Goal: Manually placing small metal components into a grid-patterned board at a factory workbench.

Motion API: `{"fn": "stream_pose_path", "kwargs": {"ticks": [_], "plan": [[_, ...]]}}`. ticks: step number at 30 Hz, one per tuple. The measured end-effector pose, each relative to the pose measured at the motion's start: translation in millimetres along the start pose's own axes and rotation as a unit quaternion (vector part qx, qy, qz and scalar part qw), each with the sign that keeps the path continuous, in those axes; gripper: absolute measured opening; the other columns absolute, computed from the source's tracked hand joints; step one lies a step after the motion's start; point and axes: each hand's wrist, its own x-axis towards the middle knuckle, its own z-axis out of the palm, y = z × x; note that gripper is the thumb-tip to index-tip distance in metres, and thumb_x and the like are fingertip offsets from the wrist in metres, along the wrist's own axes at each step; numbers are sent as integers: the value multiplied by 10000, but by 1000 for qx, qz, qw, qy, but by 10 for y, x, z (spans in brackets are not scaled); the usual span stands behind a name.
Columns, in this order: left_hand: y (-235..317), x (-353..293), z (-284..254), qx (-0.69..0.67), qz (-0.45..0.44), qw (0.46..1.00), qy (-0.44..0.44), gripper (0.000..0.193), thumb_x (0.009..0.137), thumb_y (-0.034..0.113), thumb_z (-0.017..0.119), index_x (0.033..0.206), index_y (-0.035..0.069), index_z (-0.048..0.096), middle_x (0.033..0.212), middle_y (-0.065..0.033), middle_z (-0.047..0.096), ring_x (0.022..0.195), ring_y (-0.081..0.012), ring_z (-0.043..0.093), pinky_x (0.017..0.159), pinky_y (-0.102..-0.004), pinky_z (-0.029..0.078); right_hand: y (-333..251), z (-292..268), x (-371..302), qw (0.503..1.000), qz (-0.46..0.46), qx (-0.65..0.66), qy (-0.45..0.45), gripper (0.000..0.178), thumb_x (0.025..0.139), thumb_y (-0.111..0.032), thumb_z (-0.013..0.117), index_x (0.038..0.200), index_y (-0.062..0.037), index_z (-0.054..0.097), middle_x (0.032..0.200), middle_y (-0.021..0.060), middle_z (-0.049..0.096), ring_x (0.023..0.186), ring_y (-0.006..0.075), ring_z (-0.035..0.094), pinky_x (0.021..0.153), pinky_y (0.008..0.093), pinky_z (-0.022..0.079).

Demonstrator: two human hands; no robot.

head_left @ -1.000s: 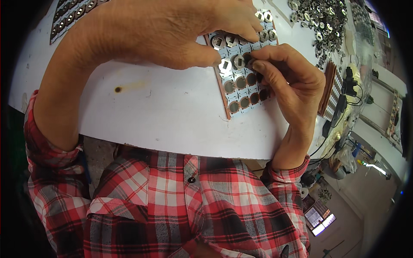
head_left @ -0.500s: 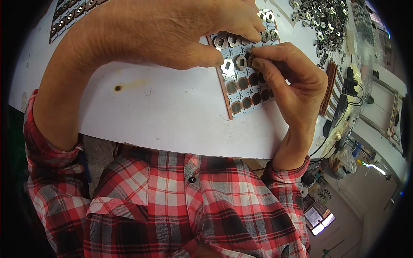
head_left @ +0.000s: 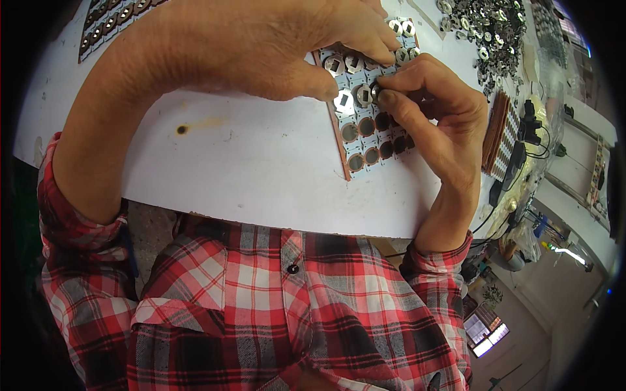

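Note:
A light-blue panel of small circuit boards (head_left: 360, 144) with brown edges lies on the white table. Its upper rows carry shiny round metal battery clips (head_left: 343, 101), while its nearer rows show bare dark round pads (head_left: 355, 162). My right hand (head_left: 443, 107) pinches one metal clip (head_left: 376, 93) between thumb and forefinger, tilted against the row beside two other clips. My left hand (head_left: 287, 49) arches over the panel's far left part, thumb and fingers apart, the thumb tip by the left edge. Some clips are hidden under it.
A heap of loose metal clips (head_left: 492, 39) lies at the far right. Stacked panels (head_left: 501, 137) stand at the right edge near black plugs and cables (head_left: 533, 124). Another filled panel (head_left: 107, 29) lies at the far left. The table's front edge runs close to my shirt.
My right hand has shifted slightly left and away from me, still pinching the clip. The left hand stays nearly in place over the panel.

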Motion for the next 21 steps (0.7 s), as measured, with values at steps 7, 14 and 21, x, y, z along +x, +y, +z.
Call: {"fn": "stream_pose_path", "kwargs": {"ticks": [7, 14, 21], "plan": [[86, 121, -73, -73, -206, 967, -128, 430, 837, 57, 720, 1259, -1, 659, 1240, -160, 674, 1294, -350, 551, 1178, -478, 362, -87, 90, -43, 999, 15, -47, 21, 81, 837, 67, 681, 906, 33, 707, 784, -2, 629, 653, 33, 567, 570, 204, 428], [110, 135, -83, -49, -219, 958, -177, 395, 837, 74, 712, 1226, 30, 657, 1149, -136, 674, 1209, -325, 576, 1158, -478, 368, -44, -5, -38, 999, 44, 20, -25, 71, 851, 64, 682, 906, 30, 713, 782, -4, 644, 648, 36, 582, 578, 202, 448], [224, 17, -79, 48, -75, 994, -58, 386, 836, 62, 709, 1218, 31, 664, 1144, -135, 669, 1216, -320, 569, 1150, -476, 370, -127, 54, -101, 998, 8, -57, 17, 157, 885, 66, 745, 1038, 30, 738, 924, 28, 663, 762, 54, 620, 658, 206, 486]]}}
